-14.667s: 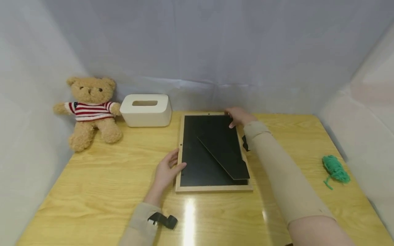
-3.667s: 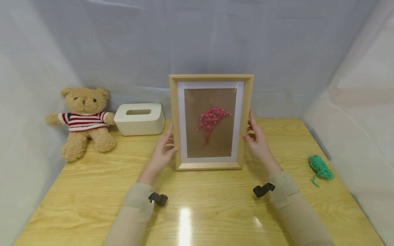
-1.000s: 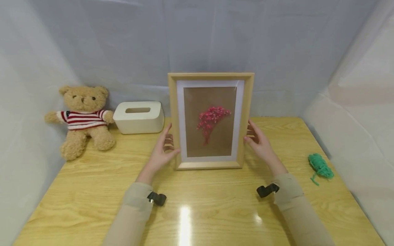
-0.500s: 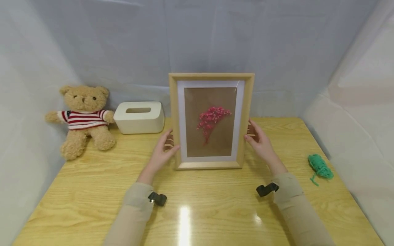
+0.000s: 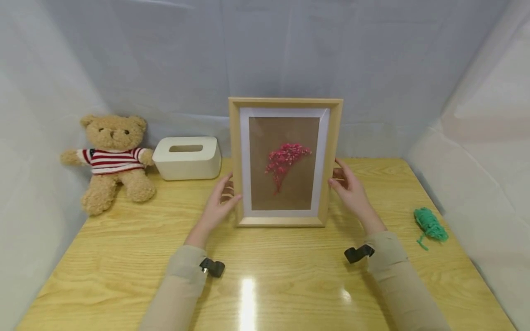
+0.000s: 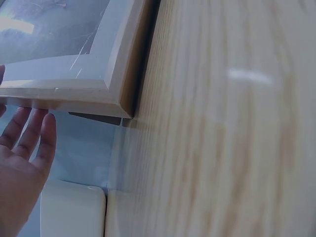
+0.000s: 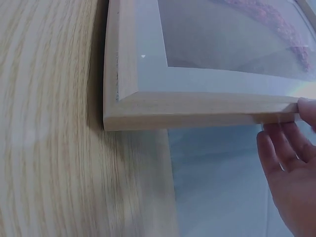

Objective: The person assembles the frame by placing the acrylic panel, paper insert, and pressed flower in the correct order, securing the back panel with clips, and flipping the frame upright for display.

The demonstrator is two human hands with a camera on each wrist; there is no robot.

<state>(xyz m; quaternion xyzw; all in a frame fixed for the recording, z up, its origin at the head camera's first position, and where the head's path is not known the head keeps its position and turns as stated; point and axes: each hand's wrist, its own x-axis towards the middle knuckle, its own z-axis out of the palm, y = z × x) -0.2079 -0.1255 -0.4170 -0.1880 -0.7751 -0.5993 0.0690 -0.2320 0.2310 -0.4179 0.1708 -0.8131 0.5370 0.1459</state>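
Observation:
A light wooden picture frame (image 5: 281, 222) stands upright on the table, leaning slightly back. Behind its glass, a white mat surrounds pink dried flowers (image 5: 286, 161) on a brown backing. My left hand (image 5: 214, 205) holds the frame's left edge, thumb at the front and fingertips against the side. On the opposite edge, my right hand (image 5: 353, 198) grips with its thumb in front and its fingers partly hidden behind. In the left wrist view, a dark strip of the stand (image 6: 96, 118) shows behind the frame's lower corner.
A teddy bear (image 5: 113, 158) in a striped sweater sits at the back left of the wooden table (image 5: 285, 276). Beside it is a white tissue box (image 5: 188, 163). Green yarn (image 5: 430, 224) lies near the right edge. A pale curtain (image 5: 273, 50) hangs behind.
Earlier, the frame lay face down with its black back and stand showing; afterwards it was raised upright, picture facing me. Over the last second, my hands and the frame have barely shifted.

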